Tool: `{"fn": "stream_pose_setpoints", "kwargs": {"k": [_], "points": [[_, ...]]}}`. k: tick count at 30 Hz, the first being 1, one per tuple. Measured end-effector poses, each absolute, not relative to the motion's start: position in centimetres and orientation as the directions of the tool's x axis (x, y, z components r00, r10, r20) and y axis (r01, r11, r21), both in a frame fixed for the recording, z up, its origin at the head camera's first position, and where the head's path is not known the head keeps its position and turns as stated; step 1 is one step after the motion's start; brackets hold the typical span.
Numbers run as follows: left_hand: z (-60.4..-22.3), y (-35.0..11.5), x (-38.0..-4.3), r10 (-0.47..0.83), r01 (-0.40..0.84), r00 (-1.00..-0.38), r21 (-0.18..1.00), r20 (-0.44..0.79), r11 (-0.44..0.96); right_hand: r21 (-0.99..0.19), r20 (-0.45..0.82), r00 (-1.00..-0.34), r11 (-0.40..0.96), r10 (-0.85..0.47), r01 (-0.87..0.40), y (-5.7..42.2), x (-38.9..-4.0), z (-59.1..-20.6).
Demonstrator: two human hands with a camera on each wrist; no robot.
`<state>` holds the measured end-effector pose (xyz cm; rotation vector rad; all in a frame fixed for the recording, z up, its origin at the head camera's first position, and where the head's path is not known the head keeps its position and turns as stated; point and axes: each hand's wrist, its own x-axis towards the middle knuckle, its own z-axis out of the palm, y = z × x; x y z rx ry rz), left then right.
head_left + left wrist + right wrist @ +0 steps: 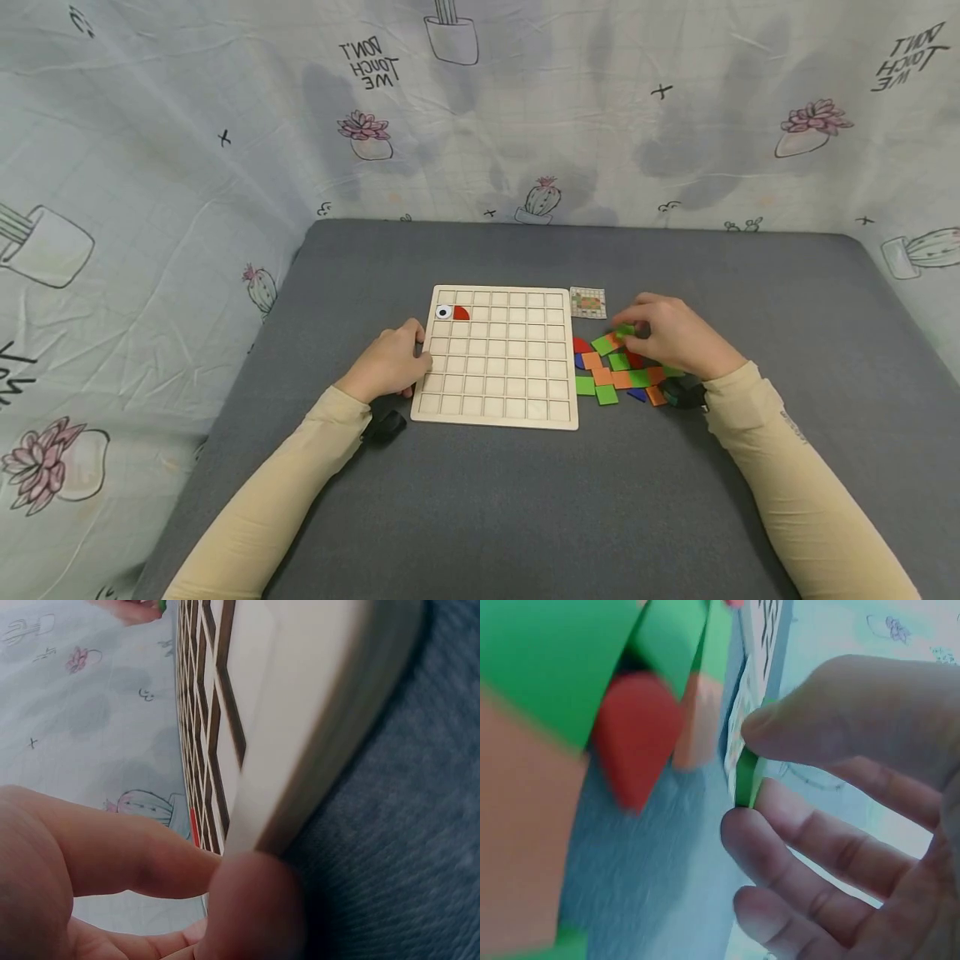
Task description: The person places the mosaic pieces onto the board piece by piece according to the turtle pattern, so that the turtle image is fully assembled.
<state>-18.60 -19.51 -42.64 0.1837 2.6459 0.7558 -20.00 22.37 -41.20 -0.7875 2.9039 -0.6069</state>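
Observation:
A pale wooden grid board [495,379] lies on the grey table, holding a white eye tile [443,312] and a red quarter-round tile [461,313] near its top left corner. My left hand [386,362] grips the board's left edge; in the left wrist view its fingertips [255,896] are at the rim. Over the loose tiles to the right of the board, my right hand [671,329] pinches a green tile [747,776] between thumb and fingers. A blurred red tile [637,735] shows below that hand in the right wrist view.
Loose green, orange, red and blue tiles [602,377] spread close along the board's right side, some overlapping. A small printed card [588,303] lies by the board's top right corner. Behind the table [525,517] hangs a white cloth [480,125] with plant drawings.

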Motion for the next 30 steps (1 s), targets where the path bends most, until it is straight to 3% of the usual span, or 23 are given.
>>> {"fn": "stream_pose_setpoints", "kwargs": {"k": [9,30], "points": [[-42.5,-19.5,-18.4,0.232,0.033,-0.923,0.537,-0.307,0.843,-0.471,0.080,-0.830,0.713,-0.552,-0.520,18.4,-20.1,-40.9],[-42.6,-19.5,-18.3,0.230,0.040,-0.924,0.524,-0.304,0.851,-0.448,0.232,-0.725,0.590,-0.649,-0.672,8.5,-21.7,-40.5]]}}
